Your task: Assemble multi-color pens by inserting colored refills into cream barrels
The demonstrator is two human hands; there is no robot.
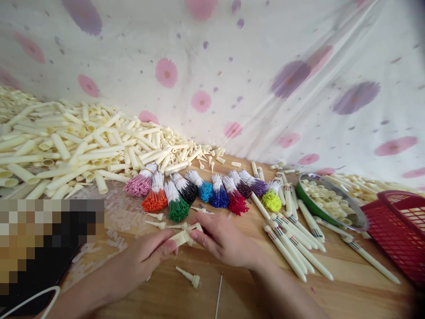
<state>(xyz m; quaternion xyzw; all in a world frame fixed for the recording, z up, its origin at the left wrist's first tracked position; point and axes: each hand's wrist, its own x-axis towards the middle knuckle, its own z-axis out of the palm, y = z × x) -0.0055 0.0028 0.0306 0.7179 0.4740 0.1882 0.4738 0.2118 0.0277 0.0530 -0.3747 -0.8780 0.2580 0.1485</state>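
Two bare hands are seen low in the view, over a wooden table (348, 283). One short cream plastic pen barrel (182, 238) is gripped between them. The left hand (151, 257) is closed around the barrel's lower end, with the barrel at its 2 o'clock. The right hand (222, 240) is pinched on the upper end with its fingertips, with the barrel at its 9 o'clock.

Ten banded bundles of coloured pen refills (219, 197) are fanned out at 12 o'clock from the hands, running from pink through orange, green, black, blue, red and purple to yellow-green. A small cream plunger part (189, 277) lies on the wood at 6 o'clock from the barrel, and a thin pale rod (218, 297) lies just beside it at 5 o'clock. A heap of cream plastic tubes (66, 141) is piled at 10 o'clock. A row of assembled cream pens (292, 243) is laid at 3 o'clock from the right hand. Beyond them stand a green-rimmed metal bowl (300, 190) of small cream caps and a red plastic basket (398, 226), which is cut off at the right edge.

What is held inside the left palm cannot be made out, and the barrel's middle is covered by fingers. A pixelated block (43, 239) hides the area at 9 o'clock. A flowered cloth (265, 66) is hung behind everything.
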